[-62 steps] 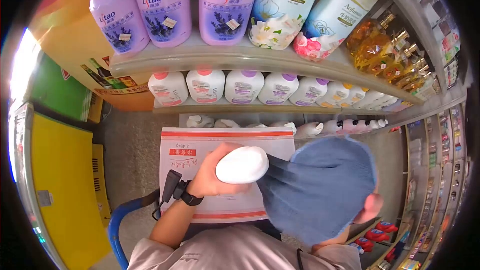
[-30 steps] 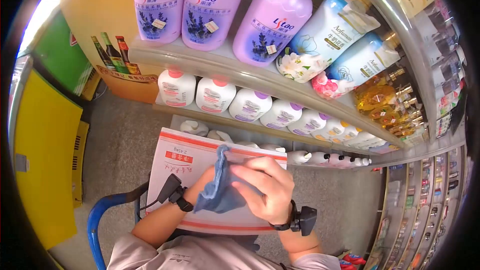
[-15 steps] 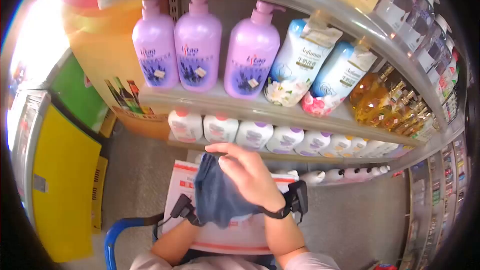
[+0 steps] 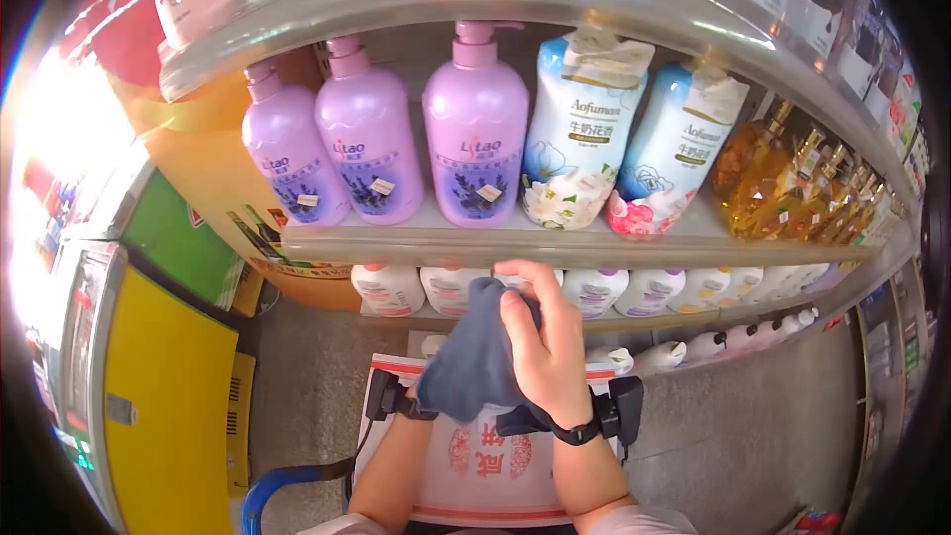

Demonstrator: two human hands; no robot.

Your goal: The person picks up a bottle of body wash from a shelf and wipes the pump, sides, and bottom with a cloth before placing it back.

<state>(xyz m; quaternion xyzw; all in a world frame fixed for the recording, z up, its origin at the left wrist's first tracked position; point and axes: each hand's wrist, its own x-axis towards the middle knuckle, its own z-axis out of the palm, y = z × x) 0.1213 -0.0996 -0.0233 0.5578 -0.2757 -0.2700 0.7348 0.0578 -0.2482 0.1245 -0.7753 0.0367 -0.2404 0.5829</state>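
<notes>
A dark blue-grey cloth [image 4: 464, 357] is bunched between my hands, in front of the lower shelf. My right hand [image 4: 555, 352] grips its right side, with the thumb and curved fingers around the fabric. The cloth drapes over my left hand, whose fingers are hidden; only the left forearm [image 4: 394, 471] and wrist show below it. Black strapped devices sit on both wrists. Beneath my hands lies a white carton [image 4: 446, 476] with red edging and red print.
Purple pump bottles [image 4: 475, 139], blue-and-white pouches [image 4: 580, 129] and amber bottles [image 4: 758, 178] stand on the shelf [image 4: 594, 253] ahead. White bottles [image 4: 594, 289] line the shelf below. A blue handle [image 4: 287, 476] curves at lower left, near a yellow cabinet [image 4: 163, 396].
The shelf and carton appear shifted in the view. Both hands and the cloth sit further right in view, with the cloth's top bunched beside my right thumb.
</notes>
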